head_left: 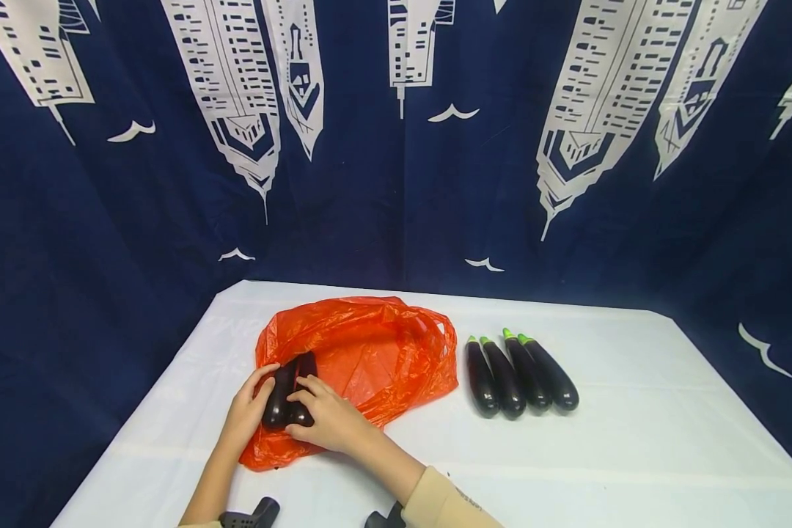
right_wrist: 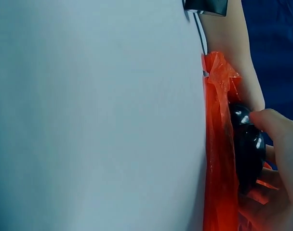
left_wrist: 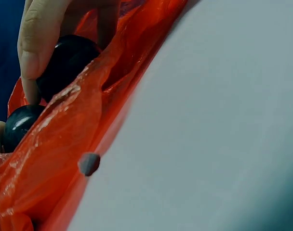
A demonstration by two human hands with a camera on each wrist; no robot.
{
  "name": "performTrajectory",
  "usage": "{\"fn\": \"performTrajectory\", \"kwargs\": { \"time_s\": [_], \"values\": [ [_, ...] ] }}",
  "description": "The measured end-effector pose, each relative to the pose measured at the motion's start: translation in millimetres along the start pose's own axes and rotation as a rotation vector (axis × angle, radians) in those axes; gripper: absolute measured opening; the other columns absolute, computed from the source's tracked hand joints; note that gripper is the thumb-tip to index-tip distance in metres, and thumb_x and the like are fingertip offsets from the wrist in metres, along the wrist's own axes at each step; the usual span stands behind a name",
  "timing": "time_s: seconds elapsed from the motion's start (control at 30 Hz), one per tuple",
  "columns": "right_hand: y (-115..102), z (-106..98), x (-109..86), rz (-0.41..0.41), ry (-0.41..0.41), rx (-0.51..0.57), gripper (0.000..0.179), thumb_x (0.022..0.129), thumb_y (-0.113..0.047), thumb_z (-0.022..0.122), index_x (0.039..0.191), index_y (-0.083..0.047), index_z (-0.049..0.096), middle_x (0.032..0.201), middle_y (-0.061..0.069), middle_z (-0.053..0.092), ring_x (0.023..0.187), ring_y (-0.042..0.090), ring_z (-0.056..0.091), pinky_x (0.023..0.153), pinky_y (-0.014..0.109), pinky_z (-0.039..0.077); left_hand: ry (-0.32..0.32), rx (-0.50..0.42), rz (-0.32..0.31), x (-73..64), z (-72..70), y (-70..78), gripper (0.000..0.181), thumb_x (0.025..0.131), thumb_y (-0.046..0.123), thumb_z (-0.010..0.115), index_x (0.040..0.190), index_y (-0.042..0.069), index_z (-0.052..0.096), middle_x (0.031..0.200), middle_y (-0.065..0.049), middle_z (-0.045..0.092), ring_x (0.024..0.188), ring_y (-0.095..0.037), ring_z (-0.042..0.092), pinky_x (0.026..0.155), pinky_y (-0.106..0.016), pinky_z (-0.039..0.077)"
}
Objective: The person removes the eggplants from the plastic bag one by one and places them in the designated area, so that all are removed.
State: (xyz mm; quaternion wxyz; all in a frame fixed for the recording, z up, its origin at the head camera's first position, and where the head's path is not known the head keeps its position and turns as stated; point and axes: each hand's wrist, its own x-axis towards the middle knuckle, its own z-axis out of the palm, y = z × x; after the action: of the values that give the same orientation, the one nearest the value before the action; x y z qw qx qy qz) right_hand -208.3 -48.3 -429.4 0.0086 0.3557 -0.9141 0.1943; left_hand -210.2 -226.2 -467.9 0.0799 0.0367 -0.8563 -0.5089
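Observation:
Two dark, glossy eggplants lie side by side at the left end of an open orange-red plastic bag [head_left: 396,367]. My left hand [head_left: 246,411] grips the left eggplant [head_left: 279,400] along its outer side, fingers over its upper part. The right hand [head_left: 333,418] holds the right eggplant [head_left: 302,416], thumb near its rounded end and fingers across its top. From the right wrist view, the right hand [right_wrist: 279,163] is seen curled about its eggplant [right_wrist: 250,156]. In the left wrist view the bag's near edge [left_wrist: 74,125] partly covers both eggplants.
To the bag's right, several more eggplants [head_left: 521,378] lie in a row on the white table [head_left: 600,469], green stem ends pointing away. A dark blue curtain [head_left: 396,205] with white building prints hangs behind the table.

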Motion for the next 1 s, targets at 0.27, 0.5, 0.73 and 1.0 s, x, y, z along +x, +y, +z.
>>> {"fn": "performTrajectory", "kwargs": {
  "time_s": [0.27, 0.5, 0.73, 1.0],
  "values": [
    [2, -3, -4.5, 0.008, 0.012, 0.050, 0.037, 0.081, -0.035, 0.061, 0.115, -0.020, 0.058, 0.139, 0.001, 0.043, 0.132, 0.019, 0.037, 0.095, 0.035, 0.046, -0.008, -0.011, 0.006, -0.4, -1.2, 2.7, 0.042, 0.097, 0.037, 0.037, 0.131, 0.014, 0.043, 0.140, -0.018, 0.039, 0.128, -0.035, 0.035, 0.105, -0.057, 0.027],
    [5, -6, -8.9, 0.021, 0.019, 0.072, 0.038, 0.081, -0.031, 0.057, 0.117, -0.020, 0.057, 0.138, 0.000, 0.044, 0.128, 0.018, 0.042, 0.094, 0.033, 0.047, -0.004, -0.020, 0.000, -0.2, -0.5, 1.5, 0.043, 0.096, 0.040, 0.038, 0.130, 0.015, 0.044, 0.140, -0.016, 0.039, 0.128, -0.034, 0.036, 0.104, -0.057, 0.027],
    [8, -13, -14.3, 0.031, 0.032, 0.069, 0.037, 0.081, -0.030, 0.056, 0.117, -0.019, 0.057, 0.138, 0.000, 0.044, 0.127, 0.019, 0.043, 0.095, 0.035, 0.046, -0.012, -0.016, -0.006, -0.3, -1.3, 3.0, 0.044, 0.097, 0.040, 0.037, 0.131, 0.014, 0.043, 0.141, -0.017, 0.038, 0.130, -0.035, 0.033, 0.105, -0.058, 0.024],
    [11, -25, -25.2, 0.033, 0.032, 0.117, 0.037, 0.081, -0.029, 0.054, 0.117, -0.018, 0.058, 0.138, 0.001, 0.045, 0.127, 0.019, 0.043, 0.101, 0.036, 0.042, -0.005, -0.017, 0.003, -0.4, -0.8, 1.6, 0.043, 0.096, 0.040, 0.038, 0.131, 0.014, 0.043, 0.141, -0.016, 0.038, 0.131, -0.034, 0.031, 0.106, -0.058, 0.023]
  ]
}}
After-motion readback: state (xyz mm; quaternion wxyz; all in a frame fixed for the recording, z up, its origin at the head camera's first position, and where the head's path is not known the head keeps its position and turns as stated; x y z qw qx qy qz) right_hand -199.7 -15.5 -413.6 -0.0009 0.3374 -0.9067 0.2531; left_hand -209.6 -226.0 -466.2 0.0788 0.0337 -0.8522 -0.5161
